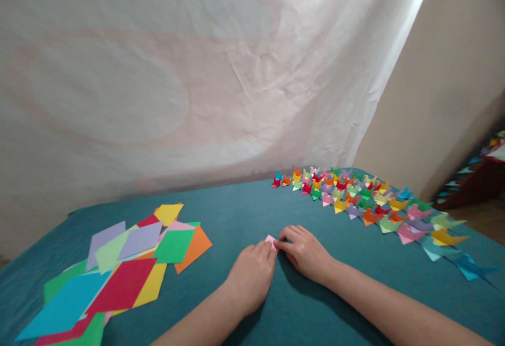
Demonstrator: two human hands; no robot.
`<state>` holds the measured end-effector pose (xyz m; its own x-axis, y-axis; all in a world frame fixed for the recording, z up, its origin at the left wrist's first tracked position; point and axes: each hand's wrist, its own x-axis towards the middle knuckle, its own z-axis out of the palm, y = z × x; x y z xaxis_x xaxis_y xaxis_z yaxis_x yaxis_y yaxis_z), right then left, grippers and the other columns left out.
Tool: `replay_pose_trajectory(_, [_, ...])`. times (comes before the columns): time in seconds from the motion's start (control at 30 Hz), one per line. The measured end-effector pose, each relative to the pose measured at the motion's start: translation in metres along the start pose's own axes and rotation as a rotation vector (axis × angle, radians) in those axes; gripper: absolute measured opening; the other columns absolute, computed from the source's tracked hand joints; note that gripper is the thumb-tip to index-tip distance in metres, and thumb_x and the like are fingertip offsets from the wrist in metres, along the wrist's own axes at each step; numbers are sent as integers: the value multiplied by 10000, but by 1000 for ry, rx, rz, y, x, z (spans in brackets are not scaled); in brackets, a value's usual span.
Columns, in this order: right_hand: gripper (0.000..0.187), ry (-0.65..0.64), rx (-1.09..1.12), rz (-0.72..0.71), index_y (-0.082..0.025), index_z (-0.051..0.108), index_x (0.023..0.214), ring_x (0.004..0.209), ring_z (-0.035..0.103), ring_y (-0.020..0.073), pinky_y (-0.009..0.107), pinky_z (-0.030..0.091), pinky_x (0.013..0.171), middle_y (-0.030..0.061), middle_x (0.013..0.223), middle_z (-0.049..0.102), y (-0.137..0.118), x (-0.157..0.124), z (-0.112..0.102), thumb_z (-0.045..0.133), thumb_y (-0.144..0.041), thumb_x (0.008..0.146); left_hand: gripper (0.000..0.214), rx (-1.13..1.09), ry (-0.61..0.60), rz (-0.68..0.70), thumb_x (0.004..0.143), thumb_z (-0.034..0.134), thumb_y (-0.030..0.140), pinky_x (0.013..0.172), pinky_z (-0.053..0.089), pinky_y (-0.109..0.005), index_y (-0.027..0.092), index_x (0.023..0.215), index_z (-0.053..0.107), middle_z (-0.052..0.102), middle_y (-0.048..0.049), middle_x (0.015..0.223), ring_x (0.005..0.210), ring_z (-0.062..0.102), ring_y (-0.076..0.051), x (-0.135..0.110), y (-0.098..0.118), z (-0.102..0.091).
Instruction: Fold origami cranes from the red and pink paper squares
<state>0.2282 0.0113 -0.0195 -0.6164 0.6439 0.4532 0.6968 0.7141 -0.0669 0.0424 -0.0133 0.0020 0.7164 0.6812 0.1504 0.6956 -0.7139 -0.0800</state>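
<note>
A small folded piece of pink paper (270, 239) lies on the green tablecloth between my hands, mostly covered by fingers. My left hand (254, 272) presses down over it, fingers together and bent onto the paper. From the right, my right hand (302, 248) pinches the paper's edge with thumb and forefinger, its other fingers curled. The fingertips of both hands nearly meet there. How the paper is folded underneath is hidden.
Loose coloured paper squares, a red one (122, 285) among them, overlap on the left. Rows of folded paper birds (355, 199) stand on the right. Behind the green tablecloth (221, 209) hangs a pale sheet (197, 72). More small paper pieces (467, 170) appear at far right.
</note>
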Motion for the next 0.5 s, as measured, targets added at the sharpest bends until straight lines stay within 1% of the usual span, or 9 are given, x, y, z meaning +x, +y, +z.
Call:
replay_pose_trajectory(0.1, [210, -10, -29, -33, -184, 647, 984, 828, 486, 172, 290, 377, 724, 69, 888, 579, -3, -1, 0, 471, -122, 887, 427, 10, -95, -25, 860, 354, 64, 905, 459, -405, 68, 1275, 455, 525, -160, 1267, 1133, 507, -266, -1, 6, -10])
replay_pose_trajectory(0.2, [215, -37, -33, -22, -189, 636, 1004, 847, 492, 173, 290, 384, 733, 67, 917, 582, -4, -2, 1, 478, -111, 882, 446, 8, -174, -60, 847, 352, 51, 886, 462, -418, 71, 1281, 453, 543, -167, 1232, 1106, 522, -276, 3, 10, -32])
replay_pose_trajectory(0.27, [219, -54, -35, -14, -194, 633, 1015, 864, 495, 176, 291, 389, 734, 69, 943, 584, -4, -2, 1, 486, -110, 876, 399, -16, -223, -61, 836, 382, 63, 862, 469, -424, 96, 1209, 522, 586, -155, 1151, 1032, 561, -274, 1, 11, -45])
replay_pose_trajectory(0.3, [219, -60, -36, -11, -193, 631, 1019, 879, 496, 179, 292, 391, 735, 72, 961, 584, -3, -2, 1, 492, -110, 871, 327, -40, -246, -43, 843, 403, 96, 847, 472, -430, 117, 1116, 582, 608, -143, 1098, 982, 579, -273, -4, 10, -46])
replay_pose_trajectory(0.33, [219, -68, -34, -13, -188, 630, 1023, 898, 497, 182, 293, 394, 741, 75, 981, 585, -3, -2, 1, 499, -110, 865, 265, -83, -273, -14, 871, 409, 160, 827, 477, -435, 143, 1035, 616, 624, -126, 1047, 952, 587, -275, -14, 9, -43])
replay_pose_trajectory(0.37, [219, -76, -30, -16, -181, 628, 1026, 917, 496, 185, 295, 396, 753, 79, 1000, 586, -3, -2, 1, 503, -109, 861, 251, -146, -302, 3, 903, 402, 240, 818, 477, -439, 175, 990, 628, 635, -103, 1008, 922, 595, -268, -29, 7, -34])
replay_pose_trajectory(0.4, [218, -84, -23, -22, -173, 627, 1027, 934, 496, 187, 297, 397, 768, 82, 1017, 589, -3, -2, 1, 504, -107, 859, 253, -229, -338, 38, 913, 411, 311, 816, 479, -424, 202, 984, 628, 638, -82, 995, 910, 599, -255, -49, 5, -19])
replay_pose_trajectory(0.47, [213, -102, -7, -34, -162, 627, 1020, 954, 497, 186, 299, 398, 797, 82, 1032, 599, -4, -1, 1, 496, -102, 863, 243, -423, -361, 88, 923, 424, 361, 836, 481, -367, 235, 1009, 613, 624, -50, 1038, 945, 593, -217, -99, 3, 21])
replay_pose_trajectory(0.5, [209, -108, -1, -38, -159, 630, 1012, 956, 499, 185, 300, 397, 804, 80, 1031, 606, -4, -1, 0, 488, -102, 868, 234, -441, -395, 94, 917, 453, 364, 823, 490, -362, 222, 1027, 604, 614, -52, 1057, 934, 594, -204, -127, 3, 43])
